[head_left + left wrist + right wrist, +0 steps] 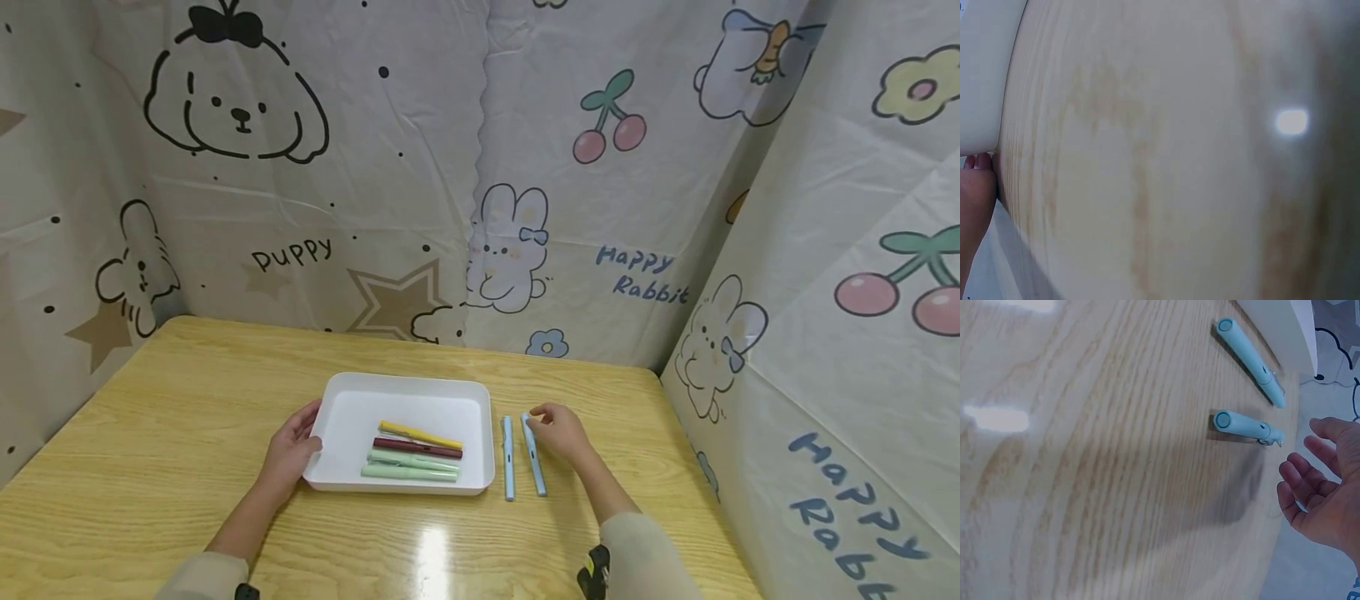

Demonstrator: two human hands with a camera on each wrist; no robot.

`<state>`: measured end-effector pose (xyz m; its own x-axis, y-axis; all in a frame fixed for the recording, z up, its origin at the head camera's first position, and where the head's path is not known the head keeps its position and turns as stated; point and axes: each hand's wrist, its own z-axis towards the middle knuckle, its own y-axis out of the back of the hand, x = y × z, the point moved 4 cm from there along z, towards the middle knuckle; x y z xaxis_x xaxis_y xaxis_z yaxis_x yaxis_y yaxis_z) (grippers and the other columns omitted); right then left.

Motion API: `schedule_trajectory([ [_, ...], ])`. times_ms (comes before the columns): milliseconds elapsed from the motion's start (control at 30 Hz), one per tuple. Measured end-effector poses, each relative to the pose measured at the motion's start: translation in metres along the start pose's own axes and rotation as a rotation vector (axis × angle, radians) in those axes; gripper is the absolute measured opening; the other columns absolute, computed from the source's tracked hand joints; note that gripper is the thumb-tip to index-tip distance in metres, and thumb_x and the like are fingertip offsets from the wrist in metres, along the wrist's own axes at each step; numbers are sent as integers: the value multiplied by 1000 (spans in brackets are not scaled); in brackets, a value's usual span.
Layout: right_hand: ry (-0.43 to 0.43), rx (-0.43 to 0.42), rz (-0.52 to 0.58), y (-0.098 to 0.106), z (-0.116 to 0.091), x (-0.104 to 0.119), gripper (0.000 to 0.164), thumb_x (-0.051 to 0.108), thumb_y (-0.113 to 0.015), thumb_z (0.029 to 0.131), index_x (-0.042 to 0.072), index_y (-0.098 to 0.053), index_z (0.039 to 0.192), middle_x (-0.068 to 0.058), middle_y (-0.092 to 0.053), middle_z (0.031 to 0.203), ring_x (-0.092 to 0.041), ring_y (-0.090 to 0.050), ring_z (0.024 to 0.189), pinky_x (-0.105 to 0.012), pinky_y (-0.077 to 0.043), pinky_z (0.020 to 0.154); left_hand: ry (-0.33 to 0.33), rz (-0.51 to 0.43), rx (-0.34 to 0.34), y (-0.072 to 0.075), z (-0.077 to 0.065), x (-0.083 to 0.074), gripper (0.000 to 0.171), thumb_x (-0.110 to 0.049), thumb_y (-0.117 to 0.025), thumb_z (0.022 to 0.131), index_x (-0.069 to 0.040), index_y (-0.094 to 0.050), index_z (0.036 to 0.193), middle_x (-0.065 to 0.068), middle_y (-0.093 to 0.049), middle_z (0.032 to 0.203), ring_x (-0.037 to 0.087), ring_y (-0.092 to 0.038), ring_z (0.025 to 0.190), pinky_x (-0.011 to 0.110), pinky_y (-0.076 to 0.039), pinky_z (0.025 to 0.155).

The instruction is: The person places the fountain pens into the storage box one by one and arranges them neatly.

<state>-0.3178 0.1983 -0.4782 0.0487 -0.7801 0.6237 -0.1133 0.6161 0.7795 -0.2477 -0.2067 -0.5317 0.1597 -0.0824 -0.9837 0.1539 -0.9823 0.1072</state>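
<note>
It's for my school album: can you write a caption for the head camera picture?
Left grip on a white tray of four pens, right grip near two light-blue pens on the table.

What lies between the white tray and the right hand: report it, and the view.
Two light blue pens, side by side, lie between the white tray and the right hand; the head view shows it.

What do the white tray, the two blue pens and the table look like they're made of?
White tray: probably plastic, smooth, with rounded corners and thin walls. Blue pens: likely smooth plastic, evenly coloured; their silvery clips look like metal. Table: wood or wood-look laminate, glossy, since grain shows and light glares off it.
</note>
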Motion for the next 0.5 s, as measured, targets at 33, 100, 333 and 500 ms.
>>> schedule_trajectory([
  [33,-20,0,4,0,0,-3,31,22,-59,89,1,-65,111,-11,-61,94,-20,-53,83,-30,-44,68,1,-1,0,0,0,0,71,10,-39,80,-4,-23,148,18,-27,152,28,-28,139,43,-24,114],
  [100,-42,-4,7,-1,-1,-7,31,22,-59,89,0,-64,111,-12,-61,95,-20,-54,83,-31,-45,68,3,-1,-2,0,0,0,71,9,-39,80,-4,-23,148,18,-27,152,28,-28,139,43,-24,114],
  [333,-90,-31,22,-7,-4,-18,32,23,-60,88,-1,-65,108,-15,-63,97,-22,-56,86,-34,-47,72,9,2,-4,0,1,1,70,9,-39,81,-5,-23,148,18,-27,152,28,-28,138,44,-24,114],
  [500,-92,-44,49,-13,-5,-20,33,22,-61,87,-2,-63,110,-14,-64,94,-21,-56,82,-29,-45,67,8,1,-1,0,1,1,70,9,-39,82,-5,-23,148,18,-27,152,28,-28,138,44,-24,114],
])
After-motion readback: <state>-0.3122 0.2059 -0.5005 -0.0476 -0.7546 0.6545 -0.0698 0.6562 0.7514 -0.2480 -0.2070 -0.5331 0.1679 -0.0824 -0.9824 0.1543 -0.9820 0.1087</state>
